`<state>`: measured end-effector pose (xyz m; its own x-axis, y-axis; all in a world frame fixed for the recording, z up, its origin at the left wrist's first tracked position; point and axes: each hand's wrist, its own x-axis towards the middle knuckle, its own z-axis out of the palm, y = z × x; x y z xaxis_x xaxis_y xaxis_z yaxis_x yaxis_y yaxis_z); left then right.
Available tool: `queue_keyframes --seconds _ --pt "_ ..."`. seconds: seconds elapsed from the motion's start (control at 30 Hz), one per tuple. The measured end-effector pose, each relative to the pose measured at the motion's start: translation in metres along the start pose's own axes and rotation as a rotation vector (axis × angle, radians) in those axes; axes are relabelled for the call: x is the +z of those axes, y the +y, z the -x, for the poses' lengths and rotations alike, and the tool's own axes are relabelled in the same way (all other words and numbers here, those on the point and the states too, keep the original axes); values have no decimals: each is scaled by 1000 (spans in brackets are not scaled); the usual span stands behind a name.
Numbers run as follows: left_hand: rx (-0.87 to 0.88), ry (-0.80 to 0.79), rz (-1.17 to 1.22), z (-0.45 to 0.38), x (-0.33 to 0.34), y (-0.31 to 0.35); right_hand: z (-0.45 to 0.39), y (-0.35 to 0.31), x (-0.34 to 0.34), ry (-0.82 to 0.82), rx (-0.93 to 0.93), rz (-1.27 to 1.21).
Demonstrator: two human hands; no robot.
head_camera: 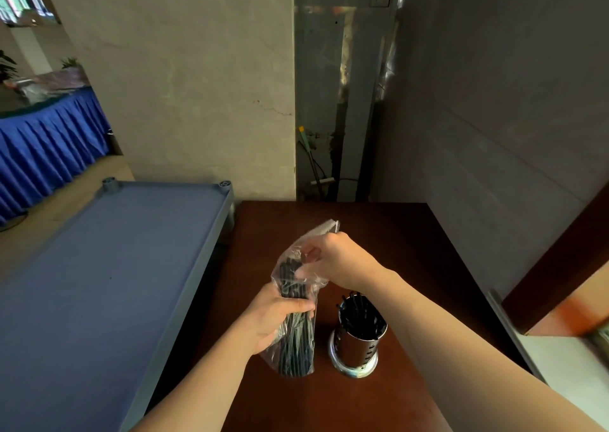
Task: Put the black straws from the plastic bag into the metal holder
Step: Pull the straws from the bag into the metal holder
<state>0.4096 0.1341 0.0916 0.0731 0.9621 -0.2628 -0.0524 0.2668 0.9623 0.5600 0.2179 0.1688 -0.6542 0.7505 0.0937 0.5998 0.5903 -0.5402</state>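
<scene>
Upright, the plastic bag (294,316) of black straws (295,342) — left hand (275,319) gripping it, right hand (333,260) pinching its mouth.

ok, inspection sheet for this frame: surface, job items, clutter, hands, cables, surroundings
Surface: dark brown table, bare apart from the job's things.
Job items: plastic bag stands upright on the table with black straws inside; metal holder stands beside it, apart, already holding some straws.
Clutter: nothing seen.
Hands: left hand grips the bag around its middle; right hand is at the bag's open top, fingers closed there; whether on a straw or the plastic, cannot tell.
Cables: dark cable in the wall recess behind the table.
Surroundings: blue-grey rack to the left, blue skirted table farther back, plain walls.
</scene>
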Motion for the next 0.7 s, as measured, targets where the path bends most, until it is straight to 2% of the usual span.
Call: queue_keyframes --seconds 0.13,0.3,0.4,0.7 --pt "-16 -5 -20 1 1 0 -7 -2 7 -24 -15 73" --pt "-79 49 6 1 5 1 -7 -8 24 -87 51 121" --pt "-107 24 16 2 6 1 -9 -10 37 -98 69 147" --pt "-49 -4 -67 2 -4 5 -14 -6 39 74 -61 146"
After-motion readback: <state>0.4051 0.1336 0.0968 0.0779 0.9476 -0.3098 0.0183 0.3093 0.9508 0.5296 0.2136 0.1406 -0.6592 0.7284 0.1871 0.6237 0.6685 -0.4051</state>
